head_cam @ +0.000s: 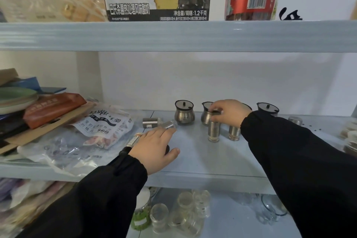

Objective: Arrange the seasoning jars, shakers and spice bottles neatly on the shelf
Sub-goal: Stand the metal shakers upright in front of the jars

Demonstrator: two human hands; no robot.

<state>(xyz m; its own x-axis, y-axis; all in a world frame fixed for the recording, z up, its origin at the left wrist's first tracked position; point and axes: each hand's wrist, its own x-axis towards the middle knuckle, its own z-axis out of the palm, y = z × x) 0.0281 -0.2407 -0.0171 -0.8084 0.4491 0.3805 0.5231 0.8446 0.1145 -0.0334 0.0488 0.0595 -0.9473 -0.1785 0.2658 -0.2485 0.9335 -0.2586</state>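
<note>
Two hands on the shelf (202,162): right hand (230,111) gripping an upright shaker's (214,131) cap, left hand (154,148) around a lying bottle (133,142)

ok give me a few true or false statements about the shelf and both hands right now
1. The right hand grips the top of an upright shaker. True.
2. The left hand hangs in the air above the shelf. False: it rests on the shelf over a dark object.
3. A metal shaker lies on its side near the snack bags. True.
4. The lidded seasoning jars stand at the shelf's front edge. False: they stand at the back by the wall.
</note>
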